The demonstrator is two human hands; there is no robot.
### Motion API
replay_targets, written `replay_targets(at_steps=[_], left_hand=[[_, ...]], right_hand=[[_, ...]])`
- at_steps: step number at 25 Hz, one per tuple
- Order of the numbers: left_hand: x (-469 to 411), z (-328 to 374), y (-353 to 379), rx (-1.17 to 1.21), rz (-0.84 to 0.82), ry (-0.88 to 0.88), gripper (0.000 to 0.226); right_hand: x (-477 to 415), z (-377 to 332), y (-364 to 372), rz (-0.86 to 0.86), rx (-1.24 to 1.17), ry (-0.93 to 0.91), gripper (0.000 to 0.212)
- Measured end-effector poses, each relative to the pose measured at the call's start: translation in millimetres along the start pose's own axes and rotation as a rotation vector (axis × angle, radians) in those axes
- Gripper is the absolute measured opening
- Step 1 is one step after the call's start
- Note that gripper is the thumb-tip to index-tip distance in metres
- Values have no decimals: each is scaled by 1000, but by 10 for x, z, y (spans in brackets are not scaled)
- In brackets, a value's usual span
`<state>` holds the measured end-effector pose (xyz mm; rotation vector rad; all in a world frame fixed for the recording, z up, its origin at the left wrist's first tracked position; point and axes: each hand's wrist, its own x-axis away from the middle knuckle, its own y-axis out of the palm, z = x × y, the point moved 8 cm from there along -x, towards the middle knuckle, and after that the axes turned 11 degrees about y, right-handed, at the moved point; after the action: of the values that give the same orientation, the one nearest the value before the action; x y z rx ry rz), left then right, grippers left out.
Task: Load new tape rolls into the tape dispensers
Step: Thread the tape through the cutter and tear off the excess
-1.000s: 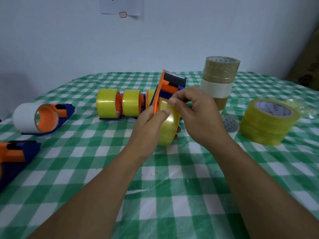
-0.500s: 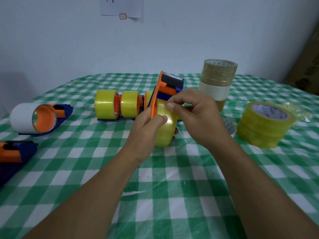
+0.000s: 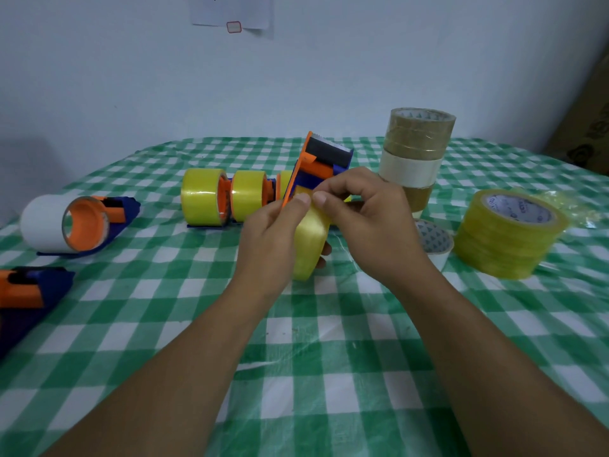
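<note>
My left hand [image 3: 268, 240] holds an orange and blue tape dispenser [image 3: 316, 163] upright above the table, with a yellow tape roll [image 3: 309, 240] mounted on it. My right hand [image 3: 369, 216] pinches the roll's top edge between thumb and forefinger, right beside my left thumb. The dispenser's black roller end points up and away. The lower part of the dispenser is hidden behind my hands.
Two loaded dispensers with yellow rolls [image 3: 202, 201] lie behind my left hand. A dispenser with a white roll [image 3: 62, 224] and another dispenser [image 3: 26, 291] lie at the left. A stack of brown and white rolls [image 3: 417, 153], a flat white roll [image 3: 435, 239] and a yellow stack [image 3: 509, 234] stand at the right on the checked tablecloth [image 3: 329, 341].
Both hands stay on the dispenser and roll. My right thumb and forefinger have closed in on the roll's top edge, next to my left thumb.
</note>
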<state>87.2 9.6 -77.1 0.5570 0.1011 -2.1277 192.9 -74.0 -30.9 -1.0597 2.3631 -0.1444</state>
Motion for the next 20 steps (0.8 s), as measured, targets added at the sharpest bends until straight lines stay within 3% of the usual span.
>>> replay_targets(at_steps=[5, 12, 16, 20], left_hand=[[-5, 34, -23, -28, 5, 5, 33], [10, 24, 21, -26, -83, 53, 36], [5, 39, 59, -26, -131, 81, 37], [10, 14, 109, -24, -167, 51, 33]], right_hand=[[-3, 27, 30, -93, -26, 49, 12], [-16, 50, -22, -5, -63, 116, 5], [-5, -89, 26, 1, 146, 3, 18], [-55, -200, -14, 9, 447, -26, 12]])
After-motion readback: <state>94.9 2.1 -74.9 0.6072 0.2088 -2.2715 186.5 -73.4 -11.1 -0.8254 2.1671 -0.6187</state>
